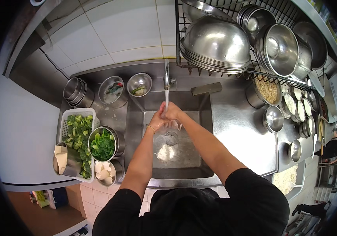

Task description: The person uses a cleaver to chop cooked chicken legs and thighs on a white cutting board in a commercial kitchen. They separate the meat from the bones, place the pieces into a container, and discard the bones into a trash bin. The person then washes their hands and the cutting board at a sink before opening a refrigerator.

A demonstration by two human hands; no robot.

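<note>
Water runs from the metal faucet (166, 75) onto my two hands, which are held together over the stainless steel sink (177, 157). My left hand (157, 120) touches my right hand (172, 111) under the stream. Their fingers overlap, so I cannot tell how far apart they are, and no object shows between them. A thin yellow band (151, 128) circles my left wrist. Below the hands, water flows around the round drain (171, 138).
Left of the sink stand a white basket of broccoli (81, 129), a pot of leafy greens (103, 145) and a pot of tofu blocks (104, 173). A grey block (206, 88) lies behind. A wire rack (183, 63) holds metal bowls (215, 44). A person (333, 147) stands far right.
</note>
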